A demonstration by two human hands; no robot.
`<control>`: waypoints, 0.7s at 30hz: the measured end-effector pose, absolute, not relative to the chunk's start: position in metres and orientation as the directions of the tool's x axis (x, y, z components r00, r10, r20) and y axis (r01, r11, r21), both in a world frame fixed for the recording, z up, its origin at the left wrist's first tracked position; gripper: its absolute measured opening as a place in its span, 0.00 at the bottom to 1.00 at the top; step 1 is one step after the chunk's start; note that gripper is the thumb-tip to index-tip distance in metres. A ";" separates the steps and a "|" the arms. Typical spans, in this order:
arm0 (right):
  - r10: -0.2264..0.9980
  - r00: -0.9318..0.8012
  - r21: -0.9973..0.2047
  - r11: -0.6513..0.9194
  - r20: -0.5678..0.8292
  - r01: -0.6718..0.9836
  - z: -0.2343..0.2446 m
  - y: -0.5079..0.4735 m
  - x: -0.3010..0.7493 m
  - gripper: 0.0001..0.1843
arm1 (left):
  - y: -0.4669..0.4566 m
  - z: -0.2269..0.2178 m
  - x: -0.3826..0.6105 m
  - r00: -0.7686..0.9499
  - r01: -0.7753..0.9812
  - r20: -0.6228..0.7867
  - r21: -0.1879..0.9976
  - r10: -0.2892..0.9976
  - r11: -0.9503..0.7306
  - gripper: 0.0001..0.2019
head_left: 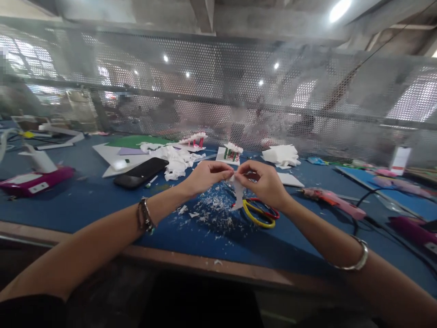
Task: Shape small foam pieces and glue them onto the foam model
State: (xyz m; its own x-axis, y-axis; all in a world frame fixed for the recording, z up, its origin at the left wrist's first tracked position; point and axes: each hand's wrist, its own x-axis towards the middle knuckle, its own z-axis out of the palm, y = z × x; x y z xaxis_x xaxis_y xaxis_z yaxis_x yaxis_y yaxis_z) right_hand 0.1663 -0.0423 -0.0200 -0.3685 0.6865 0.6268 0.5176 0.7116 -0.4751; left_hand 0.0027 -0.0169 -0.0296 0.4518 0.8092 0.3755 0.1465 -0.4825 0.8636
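Paper strip (239, 195) hangs between our left hand (205, 176) and right hand (265, 181), each grip pinching its upper end, above white scraps (223, 222) and red-and-yellow loops (262, 223) on our blue tabletop (164, 239).

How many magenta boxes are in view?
2: the left magenta box lies left of the black rectangular smartphone; the right magenta box is partly cut off at the picture's right edge. More may be hidden.

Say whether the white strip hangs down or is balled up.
Hanging down: the white strip extends below the left hand and right hand, which meet at its top.
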 end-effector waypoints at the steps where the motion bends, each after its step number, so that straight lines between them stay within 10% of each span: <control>1: 0.699 -0.357 -0.495 0.701 0.620 0.513 -0.022 -0.042 0.167 0.05 | -0.016 -0.030 0.003 0.459 0.155 0.387 0.851 0.799 -0.501 0.07; 21: 0.560 -0.070 -0.441 0.718 0.826 0.538 -0.017 -0.024 0.164 0.05 | 0.005 -0.024 0.026 0.336 0.071 0.680 0.672 0.651 -0.738 0.06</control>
State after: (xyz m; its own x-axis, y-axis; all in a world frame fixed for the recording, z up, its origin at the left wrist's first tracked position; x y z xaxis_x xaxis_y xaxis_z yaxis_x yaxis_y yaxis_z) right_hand 0.1639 -0.0244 -0.0168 -0.0704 0.5599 0.8256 0.5384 0.7180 -0.4411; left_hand 0.0264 0.0048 -0.0244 0.3365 0.6514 0.6800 0.0706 -0.7376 0.6716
